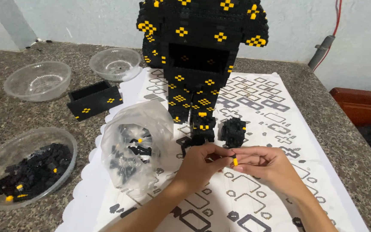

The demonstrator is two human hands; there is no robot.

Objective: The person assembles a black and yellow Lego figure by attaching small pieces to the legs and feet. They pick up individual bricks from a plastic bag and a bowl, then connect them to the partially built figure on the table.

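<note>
Counter: a speckled stone counter (5,116) fills the frame, running up to a pale wall along the top.
Mat: a white mat with scalloped edges and dark outline shapes (263,107) covers the middle and right of the counter.
Model: a tall black brick-built figure with yellow dot patterns (200,56) stands on the mat at upper centre, with an open square hollow in its body.
Bag: a clear plastic bag of black pieces (132,150) lies on the mat, left of centre, just beside the left hand.
Bowls: a clear bowl holding black and a few yellow pieces (26,167) sits at lower left; two more clear bowls (37,79) (114,62) stand at upper left.
Box part: a black open-topped brick box with yellow dots (93,101) rests between the bowls and the model.
Small block: a black brick-built lump (232,131) sits on the mat just above the hands.
Left hand: the left hand (200,163) is at lower centre, fingertips pinched together on a small dark piece.
Right hand: the right hand (265,165) meets it from the right, fingers closed on the same spot.
Tiny brick: a yellow brick (235,161) stands upright between both sets of fingertips, touching each, neither hand nearer; the model lies straight up-frame from it.
</note>
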